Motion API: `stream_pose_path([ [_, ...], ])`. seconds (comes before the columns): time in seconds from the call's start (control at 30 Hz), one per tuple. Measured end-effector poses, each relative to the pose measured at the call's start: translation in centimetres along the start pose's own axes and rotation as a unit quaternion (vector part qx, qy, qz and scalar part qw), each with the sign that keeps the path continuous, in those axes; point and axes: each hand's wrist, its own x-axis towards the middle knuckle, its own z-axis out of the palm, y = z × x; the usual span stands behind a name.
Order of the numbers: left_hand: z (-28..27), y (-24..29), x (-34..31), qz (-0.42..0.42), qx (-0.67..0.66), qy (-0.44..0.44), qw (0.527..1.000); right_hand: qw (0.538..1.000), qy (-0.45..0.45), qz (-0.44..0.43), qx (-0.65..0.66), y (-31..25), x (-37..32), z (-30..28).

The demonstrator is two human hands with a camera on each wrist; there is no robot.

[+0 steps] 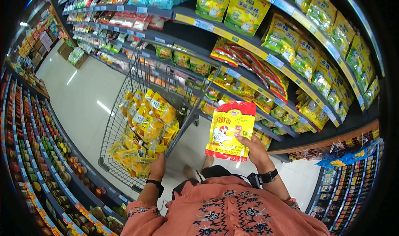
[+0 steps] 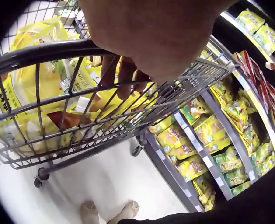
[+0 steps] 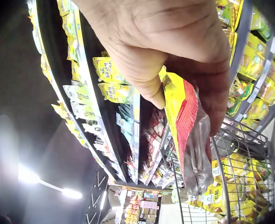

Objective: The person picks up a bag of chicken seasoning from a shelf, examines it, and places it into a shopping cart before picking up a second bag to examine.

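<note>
In the head view my right hand [image 1: 255, 151] pinches a red-and-yellow seasoning pouch [image 1: 222, 132] by its right edge, thumb across the printed front. The right wrist view shows the pouch [image 3: 186, 116] edge-on, between the thumb and the fingers behind it. My left hand [image 1: 157, 168] is at the near rim of a wire shopping cart [image 1: 109, 132]. Seen from the left wrist, its fingers [image 2: 125, 77] curl over the dark rim [image 2: 48, 49] into the basket. Many yellow pouches [image 1: 147, 122] with white spouts lie heaped inside the cart.
Shelves [image 1: 249, 49] of yellow, green and red seasoning bags rise ahead and to the right. Jars fill a low rack [image 1: 54, 165] along the left. A pale tiled aisle [image 1: 79, 90] runs past the cart. A dark bottle [image 1: 181, 113] stands at the cart's far side.
</note>
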Motion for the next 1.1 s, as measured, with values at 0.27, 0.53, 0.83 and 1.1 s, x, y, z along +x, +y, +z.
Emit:
stream_pose_path([
  [0.27, -1.9, -0.7, 1.3, -0.044, -0.027, -0.009, 0.999, 0.999, 0.017, -0.026, 0.025, -0.7, -0.9, -1.0],
  [0.53, -2.2, -3.8, 2.4, -0.039, -0.065, 0.063, 0.995, 0.996, 0.060, -0.049, 0.033, -0.3, -2.1, -2.7],
  [0.83, -4.1, -4.9, 3.0, -0.086, -0.036, 0.059, 0.994, 0.997, 0.049, -0.033, 0.040, 0.2, -2.0, -3.3],
  [1.1, -5.0, -6.1, 3.8, -0.093, -0.034, 0.084, 0.992, 0.999, 0.025, -0.036, 0.017, -0.5, -1.0, -2.0],
])
